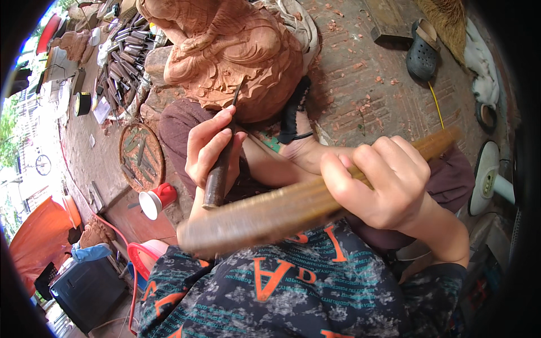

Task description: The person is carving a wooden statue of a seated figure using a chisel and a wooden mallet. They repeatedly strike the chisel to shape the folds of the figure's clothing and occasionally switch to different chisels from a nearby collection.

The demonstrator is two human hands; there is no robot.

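A reddish-brown wooden carving (242, 50) with rounded, folded forms stands at the top middle, just beyond my crossed legs. My left hand (211, 146) is closed around a chisel (217, 180). The chisel's thin dark blade reaches up to the carving's lower front, and its handle end points back toward me. My right hand (383, 183) is wrapped round the grip of a wooden mallet (265, 219). The mallet's thick head, somewhat blurred, lies slantwise just below the chisel's handle end; whether they touch I cannot tell.
Many chisels (127, 62) lie heaped at the upper left. Nearer are a round tray (141, 155) with several tools and a red-and-white cup (158, 201). Wood chips litter the floor (360, 84). A dark clog (422, 56) sits upper right; a dark case (87, 293) stands lower left.
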